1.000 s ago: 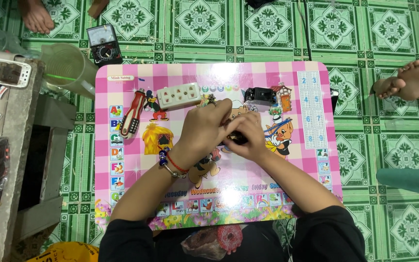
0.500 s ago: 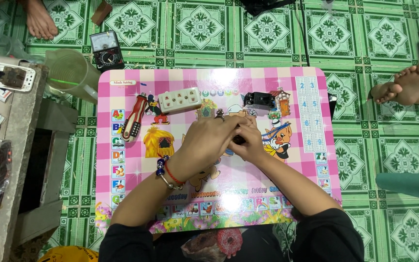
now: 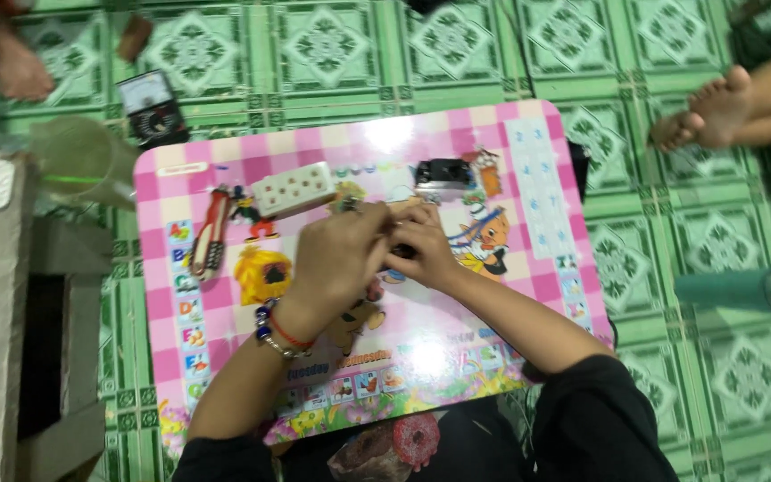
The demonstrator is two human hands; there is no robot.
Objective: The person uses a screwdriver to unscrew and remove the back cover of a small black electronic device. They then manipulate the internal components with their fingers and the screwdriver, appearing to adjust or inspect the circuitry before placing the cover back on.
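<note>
Head view, looking down on a small pink checkered surface (image 3: 528, 295) printed with cartoon pictures, set on a green patterned tiled floor (image 3: 653, 54).

Both hands met near the middle of the surface. The left hand (image 3: 336, 259) lay curled, back upward, its fingers bent toward the right hand (image 3: 421, 250); the two touched at the fingertips. A small dark part (image 3: 401, 253) showed only as a sliver between them, just above the surface. Both grips looked closed on this part, but the left hand hid most of it, so its shape could not be told. The left wrist carried a beaded bracelet (image 3: 271, 328) with a red cord beside it. Both sleeves were dark.

On the surface, beyond the left hand: a white rectangular block with a row of holes (image 3: 294, 188), lying tilted, near but apart from the knuckles. Left of it lay a red-handled tool (image 3: 210, 236), pointing roughly along the surface's short edge. Beyond the right hand stood a small black boxy component (image 3: 443, 174), just apart from the fingertips.

Off the surface, on the floor: a black meter with a pale dial (image 3: 152, 109) at the far left corner; a translucent greenish container (image 3: 82, 161) beside it. A teal cylinder (image 3: 747, 290) lay well apart to the right. Another person's bare foot (image 3: 711, 112) rested on the tiles at the upper right, and another foot (image 3: 18, 67) at the upper left.
</note>
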